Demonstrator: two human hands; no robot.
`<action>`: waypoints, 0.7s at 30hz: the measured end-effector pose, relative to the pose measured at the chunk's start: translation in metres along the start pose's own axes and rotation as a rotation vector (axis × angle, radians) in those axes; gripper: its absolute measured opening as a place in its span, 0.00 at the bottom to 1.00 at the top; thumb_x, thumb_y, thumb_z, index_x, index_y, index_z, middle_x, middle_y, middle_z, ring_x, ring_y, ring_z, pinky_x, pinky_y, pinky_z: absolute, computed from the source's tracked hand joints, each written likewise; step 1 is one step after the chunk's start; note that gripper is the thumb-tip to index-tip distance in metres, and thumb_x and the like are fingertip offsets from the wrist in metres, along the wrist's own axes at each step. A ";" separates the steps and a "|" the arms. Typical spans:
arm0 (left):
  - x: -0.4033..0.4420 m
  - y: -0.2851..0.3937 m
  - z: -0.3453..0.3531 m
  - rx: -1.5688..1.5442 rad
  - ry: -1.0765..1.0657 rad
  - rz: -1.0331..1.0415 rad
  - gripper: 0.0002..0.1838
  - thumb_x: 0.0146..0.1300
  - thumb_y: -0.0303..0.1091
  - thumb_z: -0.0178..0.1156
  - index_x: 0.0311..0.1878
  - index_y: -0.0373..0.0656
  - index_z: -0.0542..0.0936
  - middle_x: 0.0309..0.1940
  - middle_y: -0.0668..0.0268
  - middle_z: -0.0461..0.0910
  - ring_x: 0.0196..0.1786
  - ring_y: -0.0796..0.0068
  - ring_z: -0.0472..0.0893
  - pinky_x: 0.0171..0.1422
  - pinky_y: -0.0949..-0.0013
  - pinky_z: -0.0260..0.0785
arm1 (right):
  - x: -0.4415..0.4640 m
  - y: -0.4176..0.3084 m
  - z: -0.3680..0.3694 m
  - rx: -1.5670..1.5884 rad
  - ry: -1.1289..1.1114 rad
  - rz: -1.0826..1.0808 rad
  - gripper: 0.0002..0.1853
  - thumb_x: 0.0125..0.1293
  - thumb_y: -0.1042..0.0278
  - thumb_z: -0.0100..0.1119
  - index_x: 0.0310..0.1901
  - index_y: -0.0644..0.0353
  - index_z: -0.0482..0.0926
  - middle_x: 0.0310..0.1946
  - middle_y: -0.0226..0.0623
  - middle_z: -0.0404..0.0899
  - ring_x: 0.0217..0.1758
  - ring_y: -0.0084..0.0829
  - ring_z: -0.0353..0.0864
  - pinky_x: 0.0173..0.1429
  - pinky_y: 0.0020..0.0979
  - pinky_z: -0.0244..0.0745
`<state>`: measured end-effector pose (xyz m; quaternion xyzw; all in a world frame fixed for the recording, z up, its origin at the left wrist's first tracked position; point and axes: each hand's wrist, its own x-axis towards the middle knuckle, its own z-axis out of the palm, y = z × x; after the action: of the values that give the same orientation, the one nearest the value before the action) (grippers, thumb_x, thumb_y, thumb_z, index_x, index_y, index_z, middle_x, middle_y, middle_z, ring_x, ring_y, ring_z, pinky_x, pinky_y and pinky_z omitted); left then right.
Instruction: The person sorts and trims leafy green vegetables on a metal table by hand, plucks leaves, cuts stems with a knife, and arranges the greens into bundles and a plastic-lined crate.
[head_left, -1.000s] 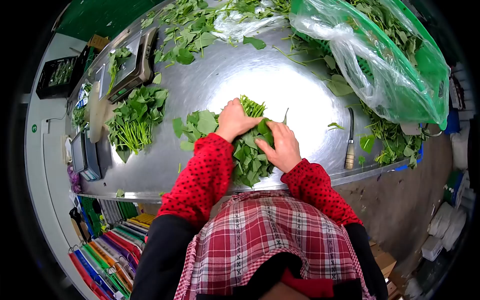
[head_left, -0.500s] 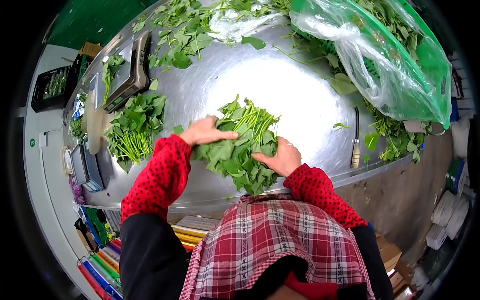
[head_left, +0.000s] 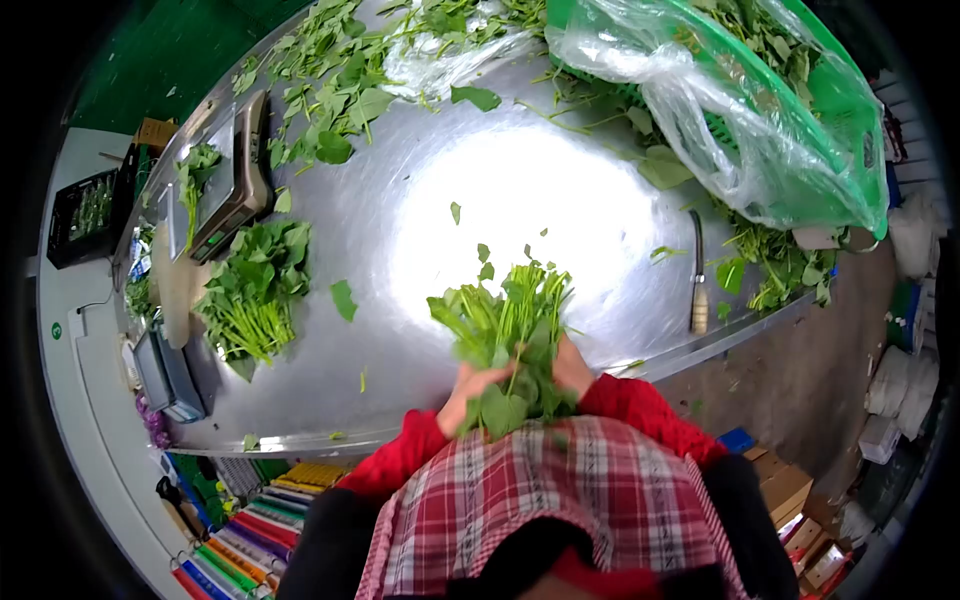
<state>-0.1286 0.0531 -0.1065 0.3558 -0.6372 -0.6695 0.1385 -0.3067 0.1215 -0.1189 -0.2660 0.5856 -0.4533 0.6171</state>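
Note:
A bunch of leafy greens (head_left: 515,345) is held between my two hands at the table's front edge, stem ends pointing away from me and leaves hanging toward my apron. My left hand (head_left: 468,395) wraps the bunch from the left, slightly blurred. On the right side, my right hand (head_left: 572,368) is closed round it, its fingers partly hidden by leaves. Small loose leaves (head_left: 485,262) lie just beyond the stems. Another bunch of greens (head_left: 258,290) rests on the metal table (head_left: 370,220) to the left.
A scale (head_left: 235,180) with a few stems on it stands at the left. A knife with a wooden handle (head_left: 699,305) lies at the right. The green basket with clear plastic (head_left: 740,120) fills the back right. Loose greens (head_left: 340,85) cover the back left.
Both hands have drawn the bunch toward my body and closed round it. Its stems now stand more together, and small leaves have appeared on the table where it was.

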 end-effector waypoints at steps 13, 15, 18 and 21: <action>0.019 0.015 0.025 -0.966 0.233 -0.706 0.09 0.60 0.29 0.63 0.41 0.35 0.83 0.38 0.65 0.83 0.37 0.73 0.80 0.42 0.69 0.73 | 0.013 0.042 0.002 0.920 0.041 0.271 0.18 0.63 0.67 0.62 0.52 0.69 0.77 0.47 0.43 0.82 0.44 0.32 0.83 0.46 0.31 0.79; 0.002 -0.010 0.025 -0.351 0.226 -0.236 0.10 0.62 0.31 0.62 0.42 0.34 0.82 0.37 0.64 0.83 0.37 0.73 0.80 0.43 0.68 0.73 | -0.023 0.002 0.004 0.052 0.121 -0.105 0.20 0.64 0.70 0.61 0.57 0.64 0.73 0.45 0.41 0.80 0.48 0.32 0.80 0.52 0.33 0.76; 0.010 0.007 0.016 -0.484 0.115 -0.390 0.13 0.62 0.33 0.61 0.46 0.33 0.82 0.39 0.64 0.84 0.38 0.73 0.81 0.44 0.68 0.73 | -0.018 -0.012 -0.003 -0.213 0.034 0.076 0.18 0.63 0.63 0.61 0.53 0.61 0.78 0.43 0.42 0.82 0.46 0.32 0.81 0.52 0.35 0.76; 0.003 -0.043 0.018 -0.752 0.095 -0.450 0.17 0.64 0.37 0.59 0.50 0.34 0.81 0.43 0.63 0.84 0.40 0.72 0.81 0.46 0.68 0.74 | -0.019 0.025 -0.001 -0.576 0.105 -0.381 0.18 0.66 0.59 0.56 0.54 0.59 0.78 0.46 0.42 0.81 0.49 0.35 0.81 0.57 0.39 0.75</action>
<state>-0.1312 0.0706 -0.1493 0.4409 -0.2487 -0.8512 0.1383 -0.3000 0.1492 -0.1314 -0.5100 0.6602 -0.3896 0.3901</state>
